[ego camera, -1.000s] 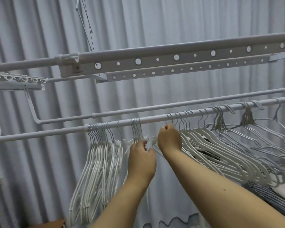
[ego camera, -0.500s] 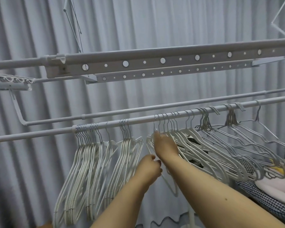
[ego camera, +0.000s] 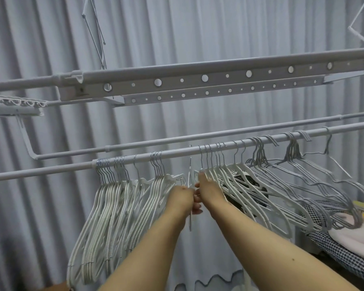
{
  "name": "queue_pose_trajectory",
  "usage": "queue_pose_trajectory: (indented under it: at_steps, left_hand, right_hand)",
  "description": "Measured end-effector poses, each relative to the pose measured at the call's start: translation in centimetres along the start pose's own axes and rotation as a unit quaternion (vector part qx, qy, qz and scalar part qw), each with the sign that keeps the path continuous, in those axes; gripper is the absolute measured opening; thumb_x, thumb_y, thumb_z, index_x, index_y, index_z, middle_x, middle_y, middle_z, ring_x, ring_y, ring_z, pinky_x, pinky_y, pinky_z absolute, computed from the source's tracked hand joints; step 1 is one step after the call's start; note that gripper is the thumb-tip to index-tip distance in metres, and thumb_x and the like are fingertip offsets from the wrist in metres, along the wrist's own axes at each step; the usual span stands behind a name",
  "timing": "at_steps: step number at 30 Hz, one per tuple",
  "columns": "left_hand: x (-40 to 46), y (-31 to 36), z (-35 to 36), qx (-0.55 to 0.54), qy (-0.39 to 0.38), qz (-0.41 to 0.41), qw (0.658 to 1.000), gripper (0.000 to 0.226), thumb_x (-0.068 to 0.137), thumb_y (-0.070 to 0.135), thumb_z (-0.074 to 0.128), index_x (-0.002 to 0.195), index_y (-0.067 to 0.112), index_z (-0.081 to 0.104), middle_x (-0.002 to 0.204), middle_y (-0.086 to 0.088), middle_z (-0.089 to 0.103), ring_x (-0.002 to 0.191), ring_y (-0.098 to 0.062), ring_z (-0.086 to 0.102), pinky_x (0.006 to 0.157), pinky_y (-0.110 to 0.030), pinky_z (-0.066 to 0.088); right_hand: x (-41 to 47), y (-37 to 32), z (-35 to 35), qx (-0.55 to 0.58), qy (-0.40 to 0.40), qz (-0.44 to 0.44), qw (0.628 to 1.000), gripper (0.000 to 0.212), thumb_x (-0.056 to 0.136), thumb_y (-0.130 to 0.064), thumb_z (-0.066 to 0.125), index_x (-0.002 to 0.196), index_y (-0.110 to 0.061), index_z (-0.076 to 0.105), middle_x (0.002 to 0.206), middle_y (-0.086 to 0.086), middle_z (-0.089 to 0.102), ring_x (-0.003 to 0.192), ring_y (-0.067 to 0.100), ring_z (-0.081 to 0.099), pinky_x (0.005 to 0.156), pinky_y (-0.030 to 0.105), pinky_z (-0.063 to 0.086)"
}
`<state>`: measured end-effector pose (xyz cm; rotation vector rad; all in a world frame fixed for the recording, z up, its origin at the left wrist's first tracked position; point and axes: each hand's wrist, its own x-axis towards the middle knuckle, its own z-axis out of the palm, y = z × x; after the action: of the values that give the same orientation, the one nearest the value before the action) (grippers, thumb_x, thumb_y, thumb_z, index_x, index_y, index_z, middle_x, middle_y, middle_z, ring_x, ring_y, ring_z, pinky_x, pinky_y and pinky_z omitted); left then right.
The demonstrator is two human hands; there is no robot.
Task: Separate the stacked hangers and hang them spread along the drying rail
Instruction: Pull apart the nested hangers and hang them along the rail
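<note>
**Inspector:** White-coated hangers: where does the one you are handling lie relative to your grip?

**Me:** My left hand (ego camera: 182, 198) and right hand (ego camera: 208, 191) meet just below the drying rail (ego camera: 177, 152). Between them hangs a single hanger (ego camera: 190, 177), seen edge-on, its hook (ego camera: 190, 152) up at the rail and its lower end showing below my left wrist. My left grip is curled round it. My right fingers are curled at the same spot, beside the right bunch (ego camera: 250, 185); whether they pinch this hanger or a neighbouring one, I cannot tell.

**Inspector:** And the remainder?

**Me:** The left bunch (ego camera: 105, 206) hangs packed on the rail, with a smaller group (ego camera: 158, 185) just left of my hand. Wire hangers (ego camera: 303, 171) sit further right, above folded laundry (ego camera: 355, 234).

**Inspector:** Difference from half a second ago?

**Me:** My left hand has risen from below to level with my right, and the single hanger now stands apart in the gap between the groups.
</note>
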<state>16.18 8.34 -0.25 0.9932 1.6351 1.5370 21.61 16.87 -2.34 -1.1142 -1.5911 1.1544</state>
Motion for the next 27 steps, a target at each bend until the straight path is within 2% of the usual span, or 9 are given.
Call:
queue_pose_trajectory:
  at_steps: [3, 7, 11, 14, 18, 21, 24, 27]
  left_hand:
    - [0.1, 0.7, 0.2, -0.041, 0.007, -0.041, 0.998, 0.027, 0.097, -0.001, 0.036, 0.074, 0.002, 0.051, 0.062, -0.013, 0.051, 0.041, -0.016, 0.044, 0.052, -0.032, 0.049]
    - [-0.6, 0.4, 0.4, -0.078, 0.009, -0.042, 0.996, 0.023, 0.094, -0.002, 0.039, 0.076, 0.001, 0.053, 0.062, -0.014, 0.049, 0.041, -0.015, 0.043, 0.051, -0.029, 0.050]
    - [-1.7, 0.9, 0.3, -0.101, 0.031, -0.011, 0.994, 0.018, 0.090, -0.002, 0.046, 0.077, 0.000, 0.058, 0.060, -0.014, 0.052, 0.035, -0.013, 0.043, 0.046, -0.025, 0.049]
    - [-2.6, 2.0, -0.2, -0.130, 0.027, 0.009, 0.991, 0.016, 0.087, 0.000, 0.051, 0.074, 0.002, 0.059, 0.056, -0.012, 0.050, 0.034, -0.012, 0.040, 0.043, -0.022, 0.044]
    - [-3.6, 3.5, -1.2, -0.114, 0.011, 0.012, 0.993, 0.020, 0.087, 0.012, 0.054, 0.068, 0.006, 0.058, 0.048, -0.006, 0.049, 0.033, -0.012, 0.037, 0.039, -0.018, 0.037]
    - [-4.2, 4.5, -2.1, -0.110, -0.021, 0.008, 0.994, 0.024, 0.085, 0.020, 0.056, 0.065, 0.009, 0.057, 0.045, -0.003, 0.045, 0.032, -0.012, 0.032, 0.038, -0.015, 0.030]
    - [-4.6, 5.2, -2.9, -0.119, -0.057, 0.010, 0.991, 0.025, 0.084, 0.022, 0.056, 0.061, 0.012, 0.055, 0.041, 0.000, 0.041, 0.030, -0.011, 0.031, 0.036, -0.014, 0.028]
    - [-4.7, 5.3, -3.3, -0.129, -0.073, 0.033, 0.988, 0.028, 0.085, 0.021, 0.052, 0.058, 0.013, 0.054, 0.040, 0.001, 0.037, 0.031, -0.011, 0.029, 0.036, -0.014, 0.026]
  right_hand:
    - [0.1, 0.4, -0.5, -0.010, 0.001, 0.004, 1.000, 0.069, 0.096, -0.061, 0.019, 0.112, -0.010, 0.061, 0.111, 0.018, 0.066, 0.102, 0.032, 0.062, 0.096, 0.045, 0.046]
    - [0.3, 0.7, -1.1, -0.007, 0.005, 0.004, 1.000, 0.058, 0.097, -0.059, 0.022, 0.102, -0.014, 0.059, 0.114, 0.018, 0.066, 0.104, 0.033, 0.062, 0.096, 0.043, 0.046]
    - [0.3, 0.9, -1.2, -0.018, 0.012, 0.011, 1.000, 0.062, 0.097, -0.057, 0.022, 0.101, -0.010, 0.061, 0.109, 0.018, 0.067, 0.100, 0.032, 0.063, 0.092, 0.041, 0.046]
    - [0.4, 0.9, -1.1, -0.041, 0.023, 0.024, 0.999, 0.066, 0.097, -0.058, 0.021, 0.106, -0.008, 0.064, 0.110, 0.018, 0.067, 0.099, 0.032, 0.062, 0.094, 0.042, 0.048]
    - [0.4, 0.8, -1.0, -0.075, 0.026, 0.037, 0.996, 0.063, 0.099, -0.053, 0.020, 0.122, -0.010, 0.059, 0.124, 0.016, 0.061, 0.113, 0.033, 0.056, 0.099, 0.040, 0.043]
    - [0.4, 1.1, -0.7, -0.063, 0.006, 0.058, 0.996, 0.061, 0.096, -0.055, 0.029, 0.131, -0.011, 0.055, 0.128, 0.015, 0.058, 0.115, 0.032, 0.056, 0.096, 0.038, 0.043]
    - [0.2, 1.1, -0.2, 0.046, -0.005, 0.074, 0.996, 0.050, 0.092, -0.047, 0.040, 0.112, -0.007, 0.064, 0.102, 0.015, 0.069, 0.089, 0.029, 0.065, 0.091, 0.045, 0.053]
    - [-0.4, 0.9, -0.2, 0.106, -0.024, 0.091, 0.990, 0.042, 0.093, -0.041, 0.045, 0.088, -0.006, 0.066, 0.074, 0.012, 0.064, 0.066, 0.025, 0.061, 0.069, 0.039, 0.058]
